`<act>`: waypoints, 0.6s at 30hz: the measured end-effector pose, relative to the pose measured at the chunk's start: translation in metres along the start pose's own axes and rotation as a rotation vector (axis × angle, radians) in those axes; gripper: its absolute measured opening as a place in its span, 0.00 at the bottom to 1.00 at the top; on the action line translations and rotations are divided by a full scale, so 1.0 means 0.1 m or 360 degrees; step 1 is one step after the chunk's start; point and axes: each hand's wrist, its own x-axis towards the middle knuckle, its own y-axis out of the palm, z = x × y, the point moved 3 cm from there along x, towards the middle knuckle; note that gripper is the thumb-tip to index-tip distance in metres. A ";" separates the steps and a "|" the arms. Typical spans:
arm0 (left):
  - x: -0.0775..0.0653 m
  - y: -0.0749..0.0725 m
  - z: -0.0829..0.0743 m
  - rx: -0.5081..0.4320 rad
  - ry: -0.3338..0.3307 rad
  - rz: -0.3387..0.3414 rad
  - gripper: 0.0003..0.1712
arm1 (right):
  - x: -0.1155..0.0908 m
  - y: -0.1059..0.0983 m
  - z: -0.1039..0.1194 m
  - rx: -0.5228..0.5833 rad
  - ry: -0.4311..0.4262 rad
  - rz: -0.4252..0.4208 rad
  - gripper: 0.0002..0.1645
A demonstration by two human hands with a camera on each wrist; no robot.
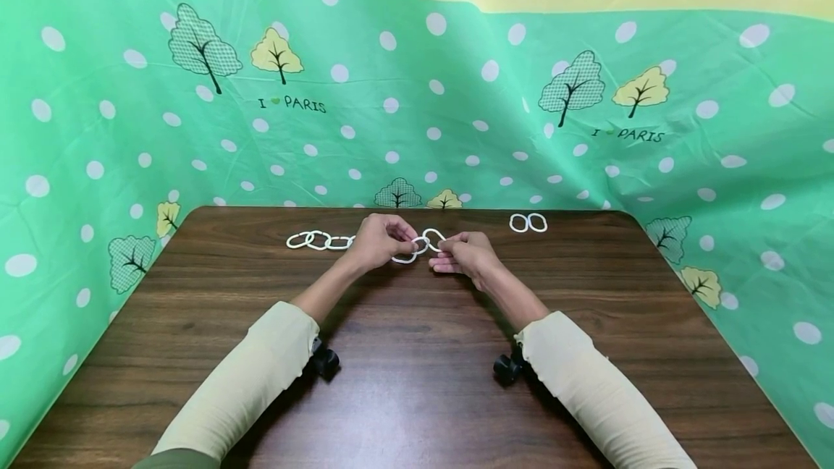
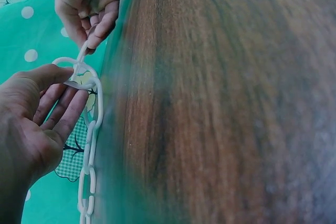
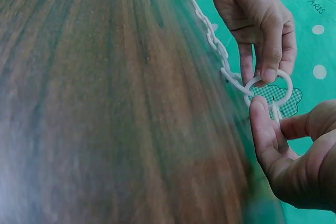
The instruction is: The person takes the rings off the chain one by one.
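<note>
The left hand (image 1: 380, 246) pinches a slim white rounded link (image 3: 290, 88) ending a matching chain (image 2: 100, 103) trailing leftward; the right hand (image 1: 472, 255) pinches another white link (image 2: 82, 53) looped through it.

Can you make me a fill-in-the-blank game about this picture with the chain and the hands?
1. The colour of the chain is ____.
2. On the table, apart from the chain, lie ____ loose links.
3. The left hand is farther from the loose links than the ____ hand.
4. After the "I" and the heart, the word printed on the green cloth is ____.

Missing words: white; two; right; PARIS
</note>
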 end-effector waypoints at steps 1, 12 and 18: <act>0.00 -0.01 0.00 0.0004 -0.0001 -0.0006 0.08 | 0.01 -0.02 0.00 0.0000 0.0003 -0.0012 0.07; 0.01 -0.05 0.01 0.0017 -0.0003 -0.0030 0.08 | 0.04 -0.11 0.00 0.0007 -0.0017 -0.0055 0.09; 0.01 -0.06 0.02 0.0018 0.0006 -0.0030 0.08 | 0.01 -0.15 0.00 0.0033 -0.0022 -0.0072 0.11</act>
